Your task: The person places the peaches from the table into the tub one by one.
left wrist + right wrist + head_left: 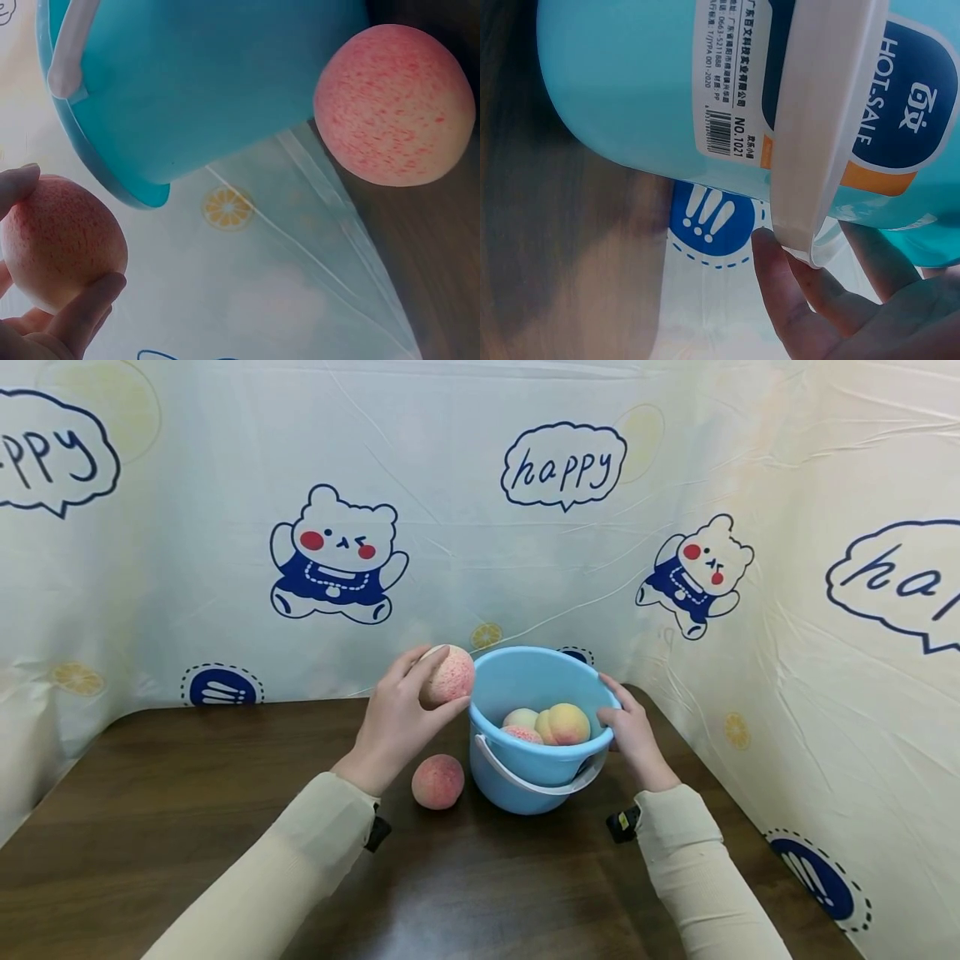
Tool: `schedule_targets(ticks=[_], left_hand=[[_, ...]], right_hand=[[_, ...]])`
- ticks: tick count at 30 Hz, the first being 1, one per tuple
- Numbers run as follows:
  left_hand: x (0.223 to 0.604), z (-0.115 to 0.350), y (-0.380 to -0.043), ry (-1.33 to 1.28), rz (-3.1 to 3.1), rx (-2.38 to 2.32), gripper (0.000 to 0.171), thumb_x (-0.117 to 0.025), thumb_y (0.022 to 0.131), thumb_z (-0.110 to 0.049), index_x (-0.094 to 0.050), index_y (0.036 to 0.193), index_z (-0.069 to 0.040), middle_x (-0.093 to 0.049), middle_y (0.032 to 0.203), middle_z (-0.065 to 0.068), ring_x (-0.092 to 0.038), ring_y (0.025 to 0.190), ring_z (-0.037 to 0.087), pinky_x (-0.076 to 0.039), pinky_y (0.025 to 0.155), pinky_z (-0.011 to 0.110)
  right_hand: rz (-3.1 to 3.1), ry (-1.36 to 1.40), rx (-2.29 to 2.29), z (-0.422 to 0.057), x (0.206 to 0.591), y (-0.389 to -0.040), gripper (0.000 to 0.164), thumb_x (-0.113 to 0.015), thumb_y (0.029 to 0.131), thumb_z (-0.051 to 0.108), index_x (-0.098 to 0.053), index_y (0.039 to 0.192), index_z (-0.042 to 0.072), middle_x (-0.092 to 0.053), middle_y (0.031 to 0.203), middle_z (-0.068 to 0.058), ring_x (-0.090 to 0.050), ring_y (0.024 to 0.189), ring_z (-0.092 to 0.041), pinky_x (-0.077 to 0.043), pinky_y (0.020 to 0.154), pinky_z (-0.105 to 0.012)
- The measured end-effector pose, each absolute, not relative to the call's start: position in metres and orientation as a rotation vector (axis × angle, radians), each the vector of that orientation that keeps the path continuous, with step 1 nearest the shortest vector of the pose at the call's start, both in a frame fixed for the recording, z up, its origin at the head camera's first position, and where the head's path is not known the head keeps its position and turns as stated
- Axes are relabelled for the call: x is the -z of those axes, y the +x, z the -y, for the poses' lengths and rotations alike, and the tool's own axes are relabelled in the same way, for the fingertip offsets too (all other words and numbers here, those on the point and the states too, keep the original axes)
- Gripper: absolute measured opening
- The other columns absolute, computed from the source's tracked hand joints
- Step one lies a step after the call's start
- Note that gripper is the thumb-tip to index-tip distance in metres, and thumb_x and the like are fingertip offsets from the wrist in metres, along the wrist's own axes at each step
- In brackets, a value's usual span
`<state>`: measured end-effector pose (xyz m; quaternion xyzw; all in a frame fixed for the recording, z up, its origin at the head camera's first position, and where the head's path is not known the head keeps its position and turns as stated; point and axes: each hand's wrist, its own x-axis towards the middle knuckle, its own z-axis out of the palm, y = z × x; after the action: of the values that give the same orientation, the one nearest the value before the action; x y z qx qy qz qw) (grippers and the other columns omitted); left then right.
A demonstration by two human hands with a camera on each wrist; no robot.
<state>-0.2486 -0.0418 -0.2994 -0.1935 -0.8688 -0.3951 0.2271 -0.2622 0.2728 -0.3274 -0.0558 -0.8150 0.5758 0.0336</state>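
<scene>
A pink-speckled peach is held up by my left hand, at the left rim of a light blue bucket. In the left wrist view, fingers and thumb lie around that peach, just outside the rim. My right hand grips the bucket's right rim, thumb toward the inside. The right wrist view shows its fingers beside the white handle, which hangs down across the bucket's front. Several peaches, yellow, pale and pink, lie inside. Another pink peach sits on the table left of the bucket.
The dark wooden table ends at a printed curtain behind and to the right. A label with a barcode is stuck on the bucket's side. Each wrist carries a small black device.
</scene>
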Motion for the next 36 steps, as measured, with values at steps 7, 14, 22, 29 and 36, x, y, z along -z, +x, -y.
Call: schedule_targets(ticks=[7, 14, 22, 29, 36], left_hand=[[0.295, 0.034, -0.249, -0.566, 2.404, 1.113, 0.068, -0.077, 0.086, -0.033, -0.049, 0.147, -0.019, -0.043, 0.151, 0.012, -0.05, 0.133, 0.033, -0.051, 0.098, 0.05], [0.291, 0.023, -0.252, -0.611, 2.387, 1.079, 0.067, -0.078, 0.086, -0.033, -0.05, 0.145, -0.018, -0.046, 0.148, 0.011, -0.053, 0.129, 0.031, -0.052, 0.097, 0.047], [0.286, 0.015, -0.253, -0.621, 2.38, 1.066, 0.067, -0.078, 0.086, -0.034, -0.051, 0.145, -0.018, -0.047, 0.148, 0.011, -0.055, 0.127, 0.031, -0.053, 0.096, 0.046], [0.28, 0.01, -0.253, -0.645, 2.371, 1.041, 0.066, -0.077, 0.087, -0.033, -0.051, 0.144, -0.016, -0.048, 0.147, 0.012, -0.055, 0.128, 0.03, -0.054, 0.096, 0.045], [0.28, 0.007, -0.256, -0.65, 2.379, 1.036, 0.066, -0.078, 0.086, -0.032, -0.051, 0.145, -0.015, -0.048, 0.147, 0.011, -0.054, 0.129, 0.03, -0.054, 0.095, 0.046]], right_hand=[[2.515, -0.158, -1.769, -0.274, 0.326, -0.262, 0.07, -0.041, 0.09, 0.007, -0.028, 0.157, 0.022, -0.029, 0.159, -0.018, -0.054, 0.108, -0.037, -0.053, 0.065, -0.026], [2.52, -0.146, -1.759, -0.276, 0.326, -0.262, 0.07, -0.041, 0.09, 0.007, -0.028, 0.157, 0.023, -0.03, 0.158, -0.018, -0.058, 0.101, -0.035, -0.053, 0.067, -0.029], [2.516, -0.147, -1.771, -0.275, 0.326, -0.262, 0.07, -0.04, 0.09, 0.007, -0.028, 0.157, 0.023, -0.028, 0.16, -0.016, -0.057, 0.102, -0.035, -0.049, 0.062, -0.026], [2.521, -0.142, -1.772, -0.275, 0.327, -0.262, 0.071, -0.04, 0.09, 0.007, -0.028, 0.157, 0.023, -0.026, 0.161, -0.016, -0.053, 0.109, -0.036, -0.048, 0.062, -0.026], [2.517, -0.138, -1.783, -0.275, 0.327, -0.262, 0.071, -0.04, 0.09, 0.007, -0.028, 0.157, 0.024, -0.027, 0.161, -0.015, -0.054, 0.108, -0.037, -0.049, 0.063, -0.026]])
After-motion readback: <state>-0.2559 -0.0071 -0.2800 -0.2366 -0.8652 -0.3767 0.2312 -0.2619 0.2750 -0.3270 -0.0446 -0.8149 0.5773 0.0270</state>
